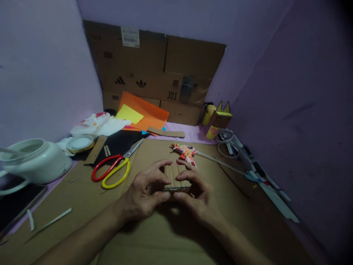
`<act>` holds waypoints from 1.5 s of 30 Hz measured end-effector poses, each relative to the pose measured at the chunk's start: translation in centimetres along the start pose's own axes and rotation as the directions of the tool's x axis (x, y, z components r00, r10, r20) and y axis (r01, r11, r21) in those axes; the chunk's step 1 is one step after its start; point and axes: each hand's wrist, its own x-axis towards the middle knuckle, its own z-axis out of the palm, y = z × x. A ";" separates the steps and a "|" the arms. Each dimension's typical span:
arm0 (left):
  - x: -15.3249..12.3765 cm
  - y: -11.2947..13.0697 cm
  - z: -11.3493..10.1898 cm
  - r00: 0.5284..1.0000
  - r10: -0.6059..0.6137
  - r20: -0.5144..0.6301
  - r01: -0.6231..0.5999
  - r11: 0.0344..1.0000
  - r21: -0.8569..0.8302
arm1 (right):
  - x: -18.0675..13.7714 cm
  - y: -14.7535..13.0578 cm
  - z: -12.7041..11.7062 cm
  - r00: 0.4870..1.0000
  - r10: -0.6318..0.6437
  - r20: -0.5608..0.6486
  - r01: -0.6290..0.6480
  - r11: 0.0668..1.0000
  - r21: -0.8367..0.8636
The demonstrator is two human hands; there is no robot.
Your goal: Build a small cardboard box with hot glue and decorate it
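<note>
A person's left hand (145, 189) and right hand (201, 193) are grasping a small corrugated cardboard block (175, 176), each grip pinching one side, over the middle of the surface (138, 239). The block is already looking box-shaped; what work is remaining, the view isn't showing. Scissors (120, 158) are lying toward the left edge, a flower-patterned glue gun (186, 150) just beyond the block; an eared cardboard figure (221, 120) is standing near the far right corner.

Cardboard block (175, 176), coloured brown; scissors (126, 160), handled in red and yellow; glue gun (184, 149), patterned multicolour; paper sheet (150, 111), coloured orange.
</note>
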 end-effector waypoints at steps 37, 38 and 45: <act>0.2 -0.5 -0.3 0.990 -0.021 0.140 -0.014 0.970 0.243 | 0.7 2.0 -2.4 0.973 -0.147 0.176 0.176 0.972 -0.158; 0.2 -0.5 -0.3 0.990 -0.019 0.143 -0.016 0.970 0.244 | 0.8 2.0 -2.4 0.972 -0.151 0.179 0.180 0.971 -0.156; 0.2 -0.6 -0.5 0.985 -0.019 0.169 -0.031 0.958 0.286 | 0.9 1.9 -2.3 0.974 -0.147 0.172 0.173 0.974 -0.148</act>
